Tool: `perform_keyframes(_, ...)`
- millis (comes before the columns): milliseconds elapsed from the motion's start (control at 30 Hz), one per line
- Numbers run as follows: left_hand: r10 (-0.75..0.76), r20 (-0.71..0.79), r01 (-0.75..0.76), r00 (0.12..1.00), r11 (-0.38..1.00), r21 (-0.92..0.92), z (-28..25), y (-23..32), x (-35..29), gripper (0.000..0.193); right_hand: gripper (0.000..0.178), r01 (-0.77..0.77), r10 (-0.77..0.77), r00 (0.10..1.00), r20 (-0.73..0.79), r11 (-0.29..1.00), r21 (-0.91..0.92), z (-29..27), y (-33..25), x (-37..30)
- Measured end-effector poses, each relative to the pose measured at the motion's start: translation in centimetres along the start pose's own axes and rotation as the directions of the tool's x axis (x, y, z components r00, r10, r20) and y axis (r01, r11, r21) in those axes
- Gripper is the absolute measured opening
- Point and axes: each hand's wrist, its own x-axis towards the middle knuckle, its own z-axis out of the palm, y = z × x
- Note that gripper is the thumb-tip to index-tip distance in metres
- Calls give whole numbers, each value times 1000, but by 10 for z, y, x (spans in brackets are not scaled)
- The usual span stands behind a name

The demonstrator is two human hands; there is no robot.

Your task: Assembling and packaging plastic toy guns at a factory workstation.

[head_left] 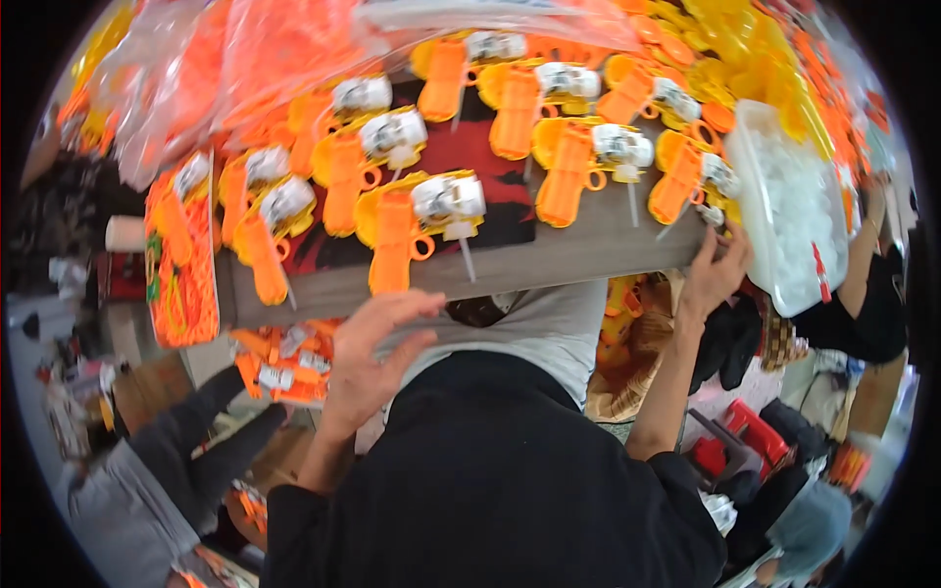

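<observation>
Rows of half-built yellow-and-orange plastic toys (394,240) lie on the grey table (588,263). Each carries a white printed cylinder (449,199), and many show a thin clear tube (468,260). My left hand (377,358) hovers at the near table edge, just below the front toy, fingers stretched and nothing in them. On the right, my right hand (718,269) reaches over the edge with fingers bent and apart. Its fingertips are close to a small whitish fitting (712,214) beside the rightmost toy; whether they touch it I cannot tell.
A white tub (765,230) of translucent small parts, with a red tool (820,272) in it, stands at right. An orange tray (186,316) sits at left. Clear bags of orange parts (284,69) and yellow parts (745,49) line the back. Another person's arm (863,245) is at far right.
</observation>
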Motion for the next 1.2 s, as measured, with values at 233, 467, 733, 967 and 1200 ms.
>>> perform_keyframes(233, 314, -295, -132, 902, 853, 505, -16, -19, 20, 35, 14, 7, 2, 997, -76, 993, 121, -14, -16, -21)
perform_keyframes(467, 380, -194, -193, 904, 770, 608, 8, -41, 51, 52, 8, 212, -279, 952, 126, 897, 387, -19, -82, -31)
perform_keyframes(733, 311, -108, -176, 944, 755, 631, 22, -52, 65, 63, 8, 242, -369, 907, 203, 851, 465, 13, -176, -28)
perform_keyframes(967, 635, -261, -540, 727, 763, 355, 26, -16, 62, 24, 14, -498, -266, 728, 631, 426, 755, 6, -223, -43)
perform_keyframes(1200, 734, 181, -739, 655, 571, 357, 61, -2, 96, 53, 57, -873, -573, 476, 667, -401, 278, 41, -249, -101)
